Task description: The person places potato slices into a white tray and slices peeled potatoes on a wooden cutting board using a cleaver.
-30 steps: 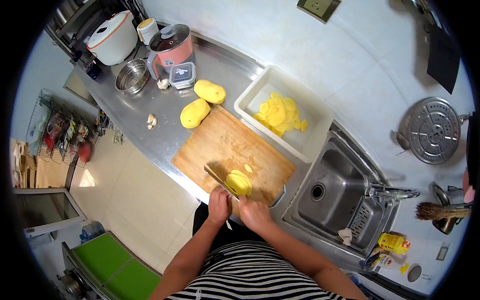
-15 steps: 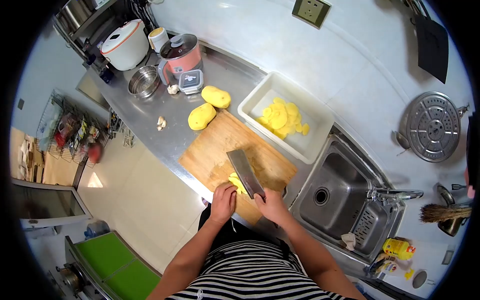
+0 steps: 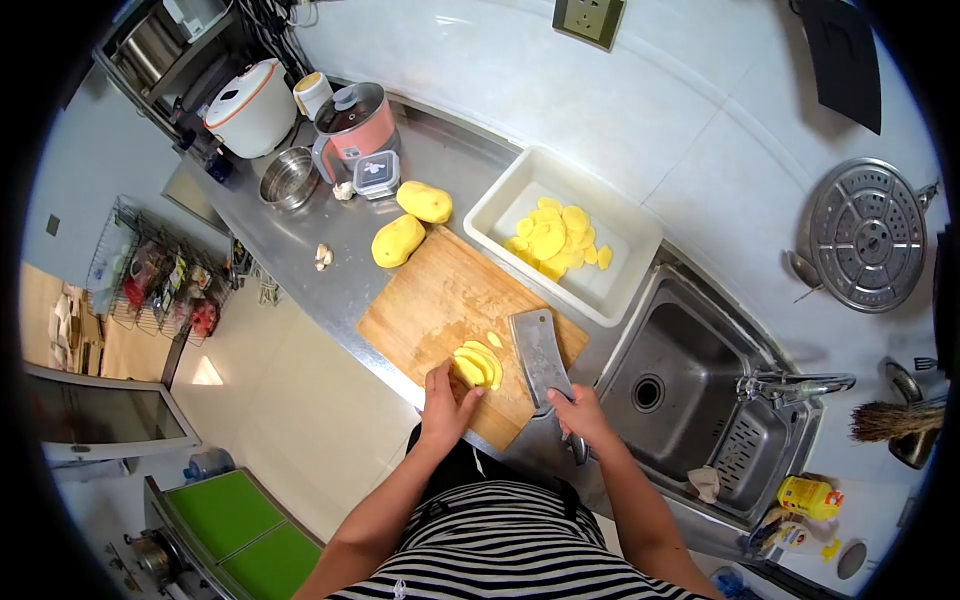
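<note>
My right hand (image 3: 582,415) is wrapped round the handle of a cleaver (image 3: 541,352), whose wide blade lies flat-side up over the right part of the wooden cutting board (image 3: 420,290). Beside the blade, a fanned stack of potato slices (image 3: 478,364) rests on the board, with one small slice (image 3: 494,339) apart from it. My left hand (image 3: 445,408) is at the near left edge of the stack, thumb and fingers apart and touching it. Two whole peeled potatoes, one nearer (image 3: 398,241) and one farther (image 3: 424,202), sit by the board's far left corner.
A white tub (image 3: 490,205) holding potato slices (image 3: 552,238) stands behind the board. The sink (image 3: 650,345) lies to the right. Garlic cloves (image 3: 323,257), a lidded container (image 3: 376,174), a pink pot (image 3: 358,130), a steel bowl (image 3: 289,178) and a rice cooker (image 3: 250,110) are farther left.
The cleaver has moved right, off the potato, and its blade has turned flatter. The slices are now uncovered and fanned out. My left hand's fingers have spread from a curled grip.
</note>
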The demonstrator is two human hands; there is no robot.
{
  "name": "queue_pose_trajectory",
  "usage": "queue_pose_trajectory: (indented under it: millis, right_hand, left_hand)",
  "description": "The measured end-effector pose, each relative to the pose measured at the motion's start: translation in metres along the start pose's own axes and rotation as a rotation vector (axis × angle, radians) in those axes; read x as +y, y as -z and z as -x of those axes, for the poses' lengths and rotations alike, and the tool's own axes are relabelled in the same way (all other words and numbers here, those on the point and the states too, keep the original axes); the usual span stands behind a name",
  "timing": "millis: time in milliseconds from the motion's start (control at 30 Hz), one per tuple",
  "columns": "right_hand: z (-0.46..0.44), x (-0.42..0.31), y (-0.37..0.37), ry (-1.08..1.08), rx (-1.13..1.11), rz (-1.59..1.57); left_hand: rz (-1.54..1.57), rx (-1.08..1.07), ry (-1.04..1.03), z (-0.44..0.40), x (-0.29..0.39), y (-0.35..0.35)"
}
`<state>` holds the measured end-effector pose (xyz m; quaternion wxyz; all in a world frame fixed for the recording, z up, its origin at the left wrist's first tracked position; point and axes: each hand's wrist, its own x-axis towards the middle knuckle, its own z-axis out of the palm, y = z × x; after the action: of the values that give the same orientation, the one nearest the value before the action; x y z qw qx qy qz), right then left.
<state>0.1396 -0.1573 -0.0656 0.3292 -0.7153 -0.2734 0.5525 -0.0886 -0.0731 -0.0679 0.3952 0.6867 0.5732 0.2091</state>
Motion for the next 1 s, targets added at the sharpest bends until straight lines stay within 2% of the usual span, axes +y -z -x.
queue_pose_trajectory:
  millis: [67, 133, 200, 300, 367, 567, 667, 733, 800, 933, 1000]
  right_hand:
    - [-0.001, 0.002, 0.000, -0.019, 0.000, -0.008]
    - [-0.003, -0.001, -0.003, -0.047, -0.098, 0.021]
    - [-0.004, -0.002, -0.013, -0.045, -0.144, 0.030]
    - [-0.004, -0.003, -0.027, -0.035, -0.204, 0.023]
    - [-0.008, 0.005, -0.036, -0.030, -0.266, 0.166]
    - [0.005, 0.001, -0.056, 0.009, -0.279, 0.238]
    - [0.008, 0.001, -0.054, 0.023, -0.231, 0.238]
    - [0.008, -0.001, -0.050, 0.253, -0.057, 0.224]
    - [0.009, -0.015, -0.039, 0.263, 0.017, 0.253]
    - [0.019, -0.071, -0.007, 0.257, 0.205, 0.362]
    - [0.016, -0.085, 0.006, 0.289, 0.271, 0.397]
  left_hand:
    - [0.008, 0.015, 0.005, -0.002, -0.004, -0.006]
    - [0.017, 0.031, 0.010, -0.003, 0.000, -0.007]
    - [0.025, 0.021, 0.086, -0.006, 0.005, -0.006]
    - [-0.095, 0.088, 0.002, -0.008, 0.001, -0.009]
    - [-0.063, 0.065, 0.024, -0.008, 0.001, -0.008]
    - [-0.021, 0.047, 0.047, -0.009, 0.010, -0.001]
    - [-0.012, 0.046, -0.007, -0.016, 0.021, 0.000]
    - [-0.002, 0.044, -0.054, -0.025, 0.037, 0.001]
    - [0.039, 0.050, -0.157, -0.041, 0.055, -0.001]
    - [0.253, 0.001, -0.217, -0.084, 0.083, -0.015]
    - [0.262, -0.023, -0.263, -0.110, 0.096, -0.021]
